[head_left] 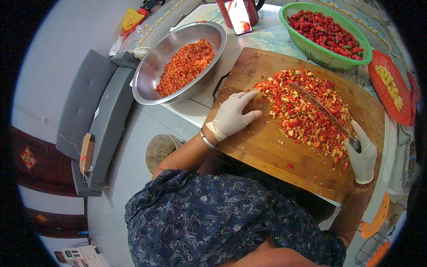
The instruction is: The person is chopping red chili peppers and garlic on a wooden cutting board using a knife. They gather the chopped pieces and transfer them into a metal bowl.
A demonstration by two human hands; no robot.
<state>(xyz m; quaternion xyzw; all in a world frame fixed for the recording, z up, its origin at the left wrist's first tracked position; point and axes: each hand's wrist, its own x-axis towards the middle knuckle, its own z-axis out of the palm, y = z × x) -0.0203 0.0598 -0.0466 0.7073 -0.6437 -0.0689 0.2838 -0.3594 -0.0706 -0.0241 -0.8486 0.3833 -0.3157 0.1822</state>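
Note:
A wide heap of chopped red chilies and pale bits [300, 113] covers much of the bamboo cutting board [247, 147]. My right hand [362, 152], in a white glove, grips the handle of a knife [323, 108]. Its blade stands on edge across the heap, pointing away to the upper left. My left hand [235, 113], gloved too, rests at the heap's left edge. Its thumb and fingers are apart, with nothing between them, and the fingertips reach the nearest chopped bits.
A steel basin [143, 80] of finely chopped chili stands at the left. Beyond the board are a green basket [310, 50] of whole red chilies and a phone [238, 18] against a dark red jug [256, 20]. A red basket [383, 95] holds pale yellow pieces at right.

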